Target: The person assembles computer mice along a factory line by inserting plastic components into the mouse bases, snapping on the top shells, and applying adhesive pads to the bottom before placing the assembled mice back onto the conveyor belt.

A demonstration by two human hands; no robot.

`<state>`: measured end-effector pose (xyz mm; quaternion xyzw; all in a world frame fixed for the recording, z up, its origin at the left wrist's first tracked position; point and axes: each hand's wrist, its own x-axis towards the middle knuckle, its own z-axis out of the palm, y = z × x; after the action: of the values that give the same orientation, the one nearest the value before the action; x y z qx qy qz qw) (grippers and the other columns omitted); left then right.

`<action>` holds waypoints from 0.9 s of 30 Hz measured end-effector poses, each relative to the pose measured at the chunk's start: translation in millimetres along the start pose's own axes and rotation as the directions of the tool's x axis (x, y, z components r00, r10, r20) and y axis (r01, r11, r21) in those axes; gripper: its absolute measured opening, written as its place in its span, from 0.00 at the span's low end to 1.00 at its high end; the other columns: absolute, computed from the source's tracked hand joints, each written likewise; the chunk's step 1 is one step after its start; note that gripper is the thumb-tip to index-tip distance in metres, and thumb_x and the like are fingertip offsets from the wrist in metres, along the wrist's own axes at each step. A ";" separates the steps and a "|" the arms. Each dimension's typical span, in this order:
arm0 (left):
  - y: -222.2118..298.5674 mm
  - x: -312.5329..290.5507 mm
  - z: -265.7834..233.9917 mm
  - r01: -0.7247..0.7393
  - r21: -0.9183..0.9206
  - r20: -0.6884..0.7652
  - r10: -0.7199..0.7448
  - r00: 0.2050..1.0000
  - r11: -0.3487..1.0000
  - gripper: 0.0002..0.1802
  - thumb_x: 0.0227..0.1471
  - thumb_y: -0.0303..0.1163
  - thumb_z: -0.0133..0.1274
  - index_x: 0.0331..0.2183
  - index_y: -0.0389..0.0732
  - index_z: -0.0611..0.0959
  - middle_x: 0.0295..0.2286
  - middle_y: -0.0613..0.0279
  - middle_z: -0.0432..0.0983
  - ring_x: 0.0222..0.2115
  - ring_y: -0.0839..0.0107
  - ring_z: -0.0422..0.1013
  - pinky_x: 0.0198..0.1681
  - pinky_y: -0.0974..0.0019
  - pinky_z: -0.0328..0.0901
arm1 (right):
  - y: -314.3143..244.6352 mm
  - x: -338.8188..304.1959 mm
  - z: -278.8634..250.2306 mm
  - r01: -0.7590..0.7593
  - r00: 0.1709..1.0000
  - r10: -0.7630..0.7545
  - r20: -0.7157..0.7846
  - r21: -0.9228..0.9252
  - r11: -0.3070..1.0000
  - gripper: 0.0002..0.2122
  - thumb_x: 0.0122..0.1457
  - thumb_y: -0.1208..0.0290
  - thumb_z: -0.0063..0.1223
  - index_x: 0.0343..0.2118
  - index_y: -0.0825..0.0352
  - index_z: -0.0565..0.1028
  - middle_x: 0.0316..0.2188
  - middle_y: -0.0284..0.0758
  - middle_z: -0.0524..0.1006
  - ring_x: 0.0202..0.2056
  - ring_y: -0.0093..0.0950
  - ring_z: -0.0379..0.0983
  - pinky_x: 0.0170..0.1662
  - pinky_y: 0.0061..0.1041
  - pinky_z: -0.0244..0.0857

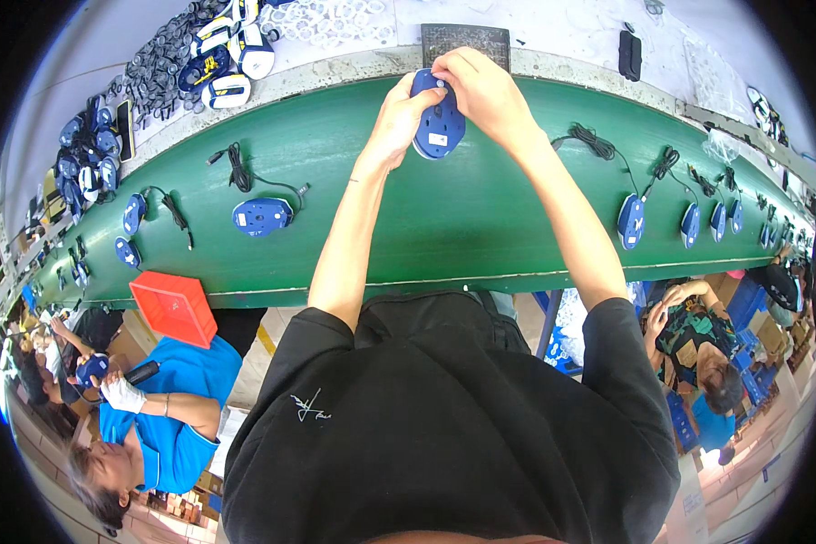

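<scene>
Mouse held in both hands, out over the green belt

Left grip [397, 122]: closed on the left side of a blue mouse [438, 143], pinching it, thumb laid across the face turned to view. Right grip [482, 95]: bent over the far end of the same mouse, fingertips on it; cannot tell whether they pinch the shell or a small part. Mouse sits between the two grips, raised above the counter [480, 227]; pale label at its near end, small dark holes in the face.

Left of the left grip and nearer the body: a corded mouse [263, 218] on the counter, its bundled cable [238, 170] just beyond it. Farther left, more blue mice [134, 214]. Beyond the grips, on the far ledge: dark panel [467, 41], near the right fingers. Left of that, white rings [335, 20], a heap of dark rings [159, 68], blue-and-white shells [251, 53]. Well right of the right grip: a row of corded mice [631, 221] along the counter. Far to the left and nearer the body: red bin [174, 308]; beside it a co-worker [168, 408] in blue, gloved.
</scene>
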<state>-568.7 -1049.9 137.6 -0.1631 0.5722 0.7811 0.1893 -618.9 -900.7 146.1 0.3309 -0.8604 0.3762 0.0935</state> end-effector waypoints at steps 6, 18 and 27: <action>4.9 -1.3 0.9 0.069 -0.165 -0.023 -0.073 0.997 0.984 0.15 0.54 0.33 0.51 0.42 0.37 0.75 0.32 0.64 0.75 0.31 0.78 0.72 0.34 0.73 0.68 | 3.7 0.5 10.0 0.107 0.994 -0.107 0.010 -0.136 0.985 0.11 0.45 0.80 0.53 0.34 0.68 0.71 0.32 0.35 0.73 0.39 0.34 0.72 0.40 0.29 0.70; -13.2 17.6 10.3 -0.013 -0.101 -0.213 -0.009 0.977 0.995 0.12 0.51 0.32 0.52 0.37 0.37 0.76 0.30 0.66 0.72 0.30 0.79 0.68 0.35 0.73 0.63 | 10.5 3.8 20.8 -0.079 0.996 0.080 0.047 -0.023 0.997 0.06 0.51 0.80 0.51 0.33 0.68 0.70 0.31 0.39 0.72 0.38 0.38 0.71 0.41 0.33 0.67; -4.3 16.7 -6.7 0.004 -0.263 -0.195 -0.057 0.979 0.965 0.13 0.51 0.32 0.52 0.40 0.37 0.76 0.30 0.63 0.74 0.30 0.75 0.72 0.35 0.69 0.69 | 44.2 7.6 31.6 -0.278 0.956 0.265 -0.125 -0.098 0.956 0.03 0.55 0.78 0.50 0.33 0.68 0.72 0.31 0.45 0.75 0.37 0.44 0.73 0.40 0.39 0.67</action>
<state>-581.0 -1053.3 124.2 -0.2734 0.4778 0.8263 0.1193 -650.2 -904.9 101.2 0.1823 -0.9113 0.3533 0.1071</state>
